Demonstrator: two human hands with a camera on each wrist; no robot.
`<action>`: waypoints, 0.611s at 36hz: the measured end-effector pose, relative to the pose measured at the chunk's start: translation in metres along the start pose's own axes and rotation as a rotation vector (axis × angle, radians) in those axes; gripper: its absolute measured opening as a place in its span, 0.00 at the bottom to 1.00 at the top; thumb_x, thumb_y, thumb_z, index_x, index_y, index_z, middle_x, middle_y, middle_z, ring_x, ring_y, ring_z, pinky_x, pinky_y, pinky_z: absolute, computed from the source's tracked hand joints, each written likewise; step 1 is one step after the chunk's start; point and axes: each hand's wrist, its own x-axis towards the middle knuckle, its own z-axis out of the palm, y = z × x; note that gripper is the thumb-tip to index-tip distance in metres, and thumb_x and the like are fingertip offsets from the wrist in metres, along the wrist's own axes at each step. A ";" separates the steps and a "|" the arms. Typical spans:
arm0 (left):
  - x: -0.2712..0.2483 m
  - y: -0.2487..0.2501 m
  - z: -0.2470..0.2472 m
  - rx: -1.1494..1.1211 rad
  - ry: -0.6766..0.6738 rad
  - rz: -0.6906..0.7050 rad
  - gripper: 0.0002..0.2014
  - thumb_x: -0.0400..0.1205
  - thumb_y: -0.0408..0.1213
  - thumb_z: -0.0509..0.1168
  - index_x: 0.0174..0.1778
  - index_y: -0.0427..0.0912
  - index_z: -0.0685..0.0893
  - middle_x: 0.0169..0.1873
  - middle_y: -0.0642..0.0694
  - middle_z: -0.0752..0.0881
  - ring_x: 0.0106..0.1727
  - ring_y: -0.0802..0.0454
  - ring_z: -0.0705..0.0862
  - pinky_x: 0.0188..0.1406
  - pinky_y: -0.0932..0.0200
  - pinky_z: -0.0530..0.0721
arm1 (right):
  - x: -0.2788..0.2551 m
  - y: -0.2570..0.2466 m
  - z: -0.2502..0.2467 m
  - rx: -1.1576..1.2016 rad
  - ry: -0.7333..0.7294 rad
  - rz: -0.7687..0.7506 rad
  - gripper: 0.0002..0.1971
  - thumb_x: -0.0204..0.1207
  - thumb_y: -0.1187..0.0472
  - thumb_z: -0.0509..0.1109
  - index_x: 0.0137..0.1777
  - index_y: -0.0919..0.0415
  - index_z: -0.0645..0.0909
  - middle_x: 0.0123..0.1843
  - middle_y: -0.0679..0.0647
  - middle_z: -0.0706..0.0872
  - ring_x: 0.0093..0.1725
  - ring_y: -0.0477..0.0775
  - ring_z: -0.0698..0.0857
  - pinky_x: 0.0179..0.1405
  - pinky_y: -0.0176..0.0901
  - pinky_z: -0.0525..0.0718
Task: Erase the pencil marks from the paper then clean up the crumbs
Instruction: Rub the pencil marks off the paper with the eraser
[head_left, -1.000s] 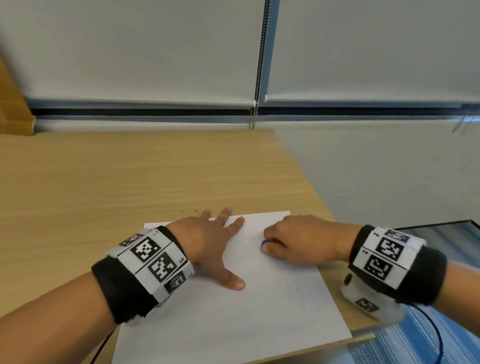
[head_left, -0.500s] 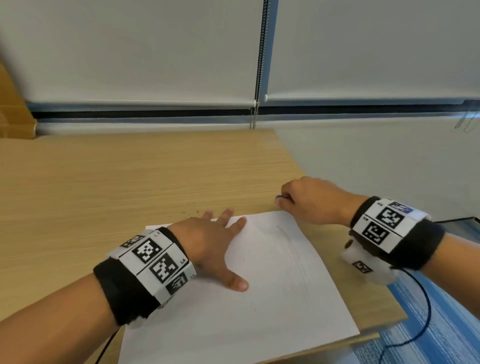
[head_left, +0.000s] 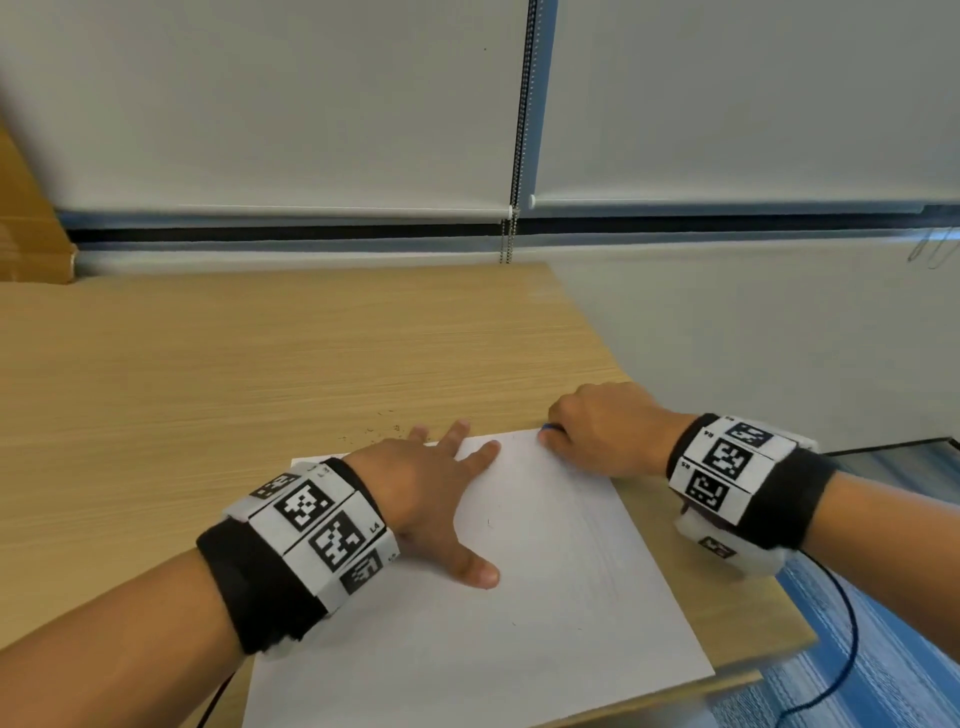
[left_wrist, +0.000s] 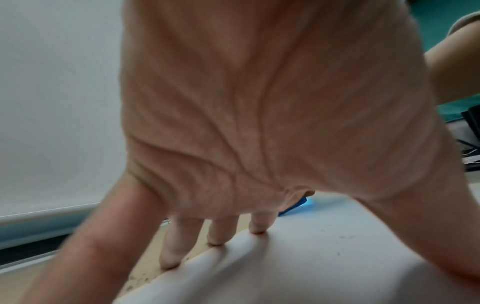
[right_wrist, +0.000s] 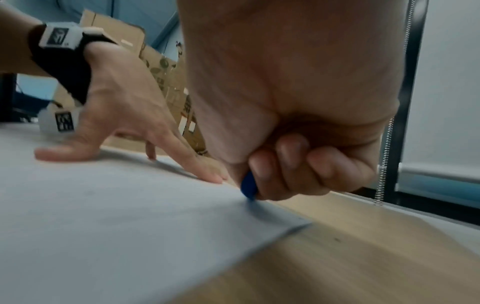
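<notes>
A white sheet of paper (head_left: 545, 597) lies on the wooden desk (head_left: 234, 374) near its right edge. My left hand (head_left: 441, 483) lies flat on the paper's upper left part, fingers spread and straight, pinning it down. My right hand (head_left: 587, 431) pinches a small blue eraser (head_left: 551, 427) and presses it on the paper's far right corner. The right wrist view shows the blue eraser (right_wrist: 248, 186) tip touching the paper (right_wrist: 130, 216). Dark crumbs (head_left: 382, 428) lie on the desk just beyond the paper's far edge; a few specks (head_left: 490, 521) sit on the sheet.
The desk's right edge (head_left: 727, 519) runs close beside the paper, with blue carpet (head_left: 883, 675) below. A wall with roller blinds and a bead chain (head_left: 514, 208) stands behind the desk. Cardboard boxes (right_wrist: 161, 67) stand at the left.
My right hand carried the eraser from the paper's middle out past its far right corner, then came back onto that corner. The left hand kept pressing the sheet.
</notes>
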 end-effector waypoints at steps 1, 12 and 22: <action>0.001 0.000 0.000 -0.003 0.001 0.001 0.62 0.66 0.76 0.66 0.81 0.63 0.28 0.82 0.54 0.26 0.85 0.38 0.37 0.79 0.36 0.58 | -0.001 -0.005 -0.001 0.034 0.011 -0.018 0.18 0.85 0.47 0.51 0.41 0.58 0.72 0.45 0.57 0.83 0.42 0.59 0.79 0.39 0.47 0.72; -0.003 -0.001 -0.001 0.011 0.006 -0.001 0.65 0.64 0.76 0.68 0.83 0.58 0.29 0.82 0.56 0.26 0.86 0.40 0.37 0.80 0.38 0.57 | 0.007 -0.008 -0.004 0.000 -0.004 -0.020 0.18 0.85 0.47 0.52 0.46 0.58 0.76 0.50 0.58 0.84 0.47 0.61 0.81 0.41 0.47 0.72; 0.000 -0.002 0.000 0.036 0.004 -0.009 0.67 0.62 0.76 0.69 0.82 0.59 0.28 0.82 0.57 0.26 0.86 0.40 0.40 0.80 0.37 0.55 | -0.011 -0.014 0.004 0.105 -0.074 -0.040 0.20 0.85 0.45 0.51 0.41 0.57 0.74 0.41 0.54 0.79 0.43 0.58 0.77 0.39 0.46 0.71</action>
